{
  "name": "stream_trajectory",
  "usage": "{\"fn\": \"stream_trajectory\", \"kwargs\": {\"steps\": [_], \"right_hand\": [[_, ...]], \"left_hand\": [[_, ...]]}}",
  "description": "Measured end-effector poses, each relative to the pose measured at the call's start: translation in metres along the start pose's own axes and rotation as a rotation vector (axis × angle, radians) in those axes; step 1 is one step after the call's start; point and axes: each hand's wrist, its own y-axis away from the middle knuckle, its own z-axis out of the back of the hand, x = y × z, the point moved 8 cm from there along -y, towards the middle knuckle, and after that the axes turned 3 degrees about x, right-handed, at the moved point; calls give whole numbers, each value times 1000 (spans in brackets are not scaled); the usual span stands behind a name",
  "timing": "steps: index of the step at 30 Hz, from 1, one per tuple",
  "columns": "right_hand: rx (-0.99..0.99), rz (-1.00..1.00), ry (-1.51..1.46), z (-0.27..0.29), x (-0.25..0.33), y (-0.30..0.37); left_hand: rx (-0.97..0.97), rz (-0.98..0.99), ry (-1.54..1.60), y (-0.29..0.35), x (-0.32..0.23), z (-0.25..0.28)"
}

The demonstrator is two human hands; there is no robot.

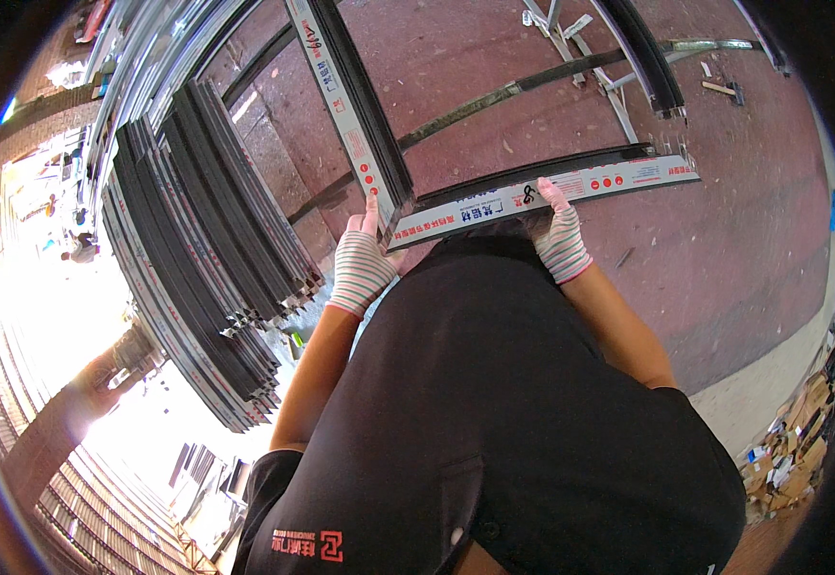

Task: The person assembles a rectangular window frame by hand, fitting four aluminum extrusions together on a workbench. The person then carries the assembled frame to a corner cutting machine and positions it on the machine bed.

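The short profile point(494, 208) lies crosswise, its pale face under the bent fingertips point(545, 184) of the right hand point(563, 241). The left hand point(362, 268) sets a straight index finger on the long profile point(345, 105), near where both profiles meet. How tightly either hand closes, I cannot tell. The short profile's long axis runs left to right; the long one points away, leaning left.

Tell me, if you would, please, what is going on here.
A person's gloved left hand is at the corner where a long profile and a short profile meet, while the gloved right hand holds the short one partway along. Whether the two are fastened is hard to tell. More dark profiles are stacked to the left, and a hammer rests on the reddish surface, far right.
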Motion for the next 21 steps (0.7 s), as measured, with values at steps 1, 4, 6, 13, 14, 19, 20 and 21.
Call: {"fn": "stream_trajectory", "kwargs": {"steps": [1,4,6,13,14,19,20,21], "right_hand": [[-32,-6,7,2,0,0],[-38,-37,28,1,0,0],[4,-111,58,-2,0,-1],[-24,20,143,-3,9,0],[-42,7,119,-2,7,0],[-13,-13,69,-6,6,-2],[-39,-18,84,-4,6,-2],[-66,-20,98,-1,8,-3]], "left_hand": [[3,-2,0,-1,0,0],[13,-3,2,-2,3,0],[11,-2,1,0,4,-2],[12,-25,25,1,0,-1],[22,-18,31,0,-1,0],[80,19,-40,-2,0,2],[67,7,-45,-1,-1,4],[54,-9,-50,-1,-3,5]]}}
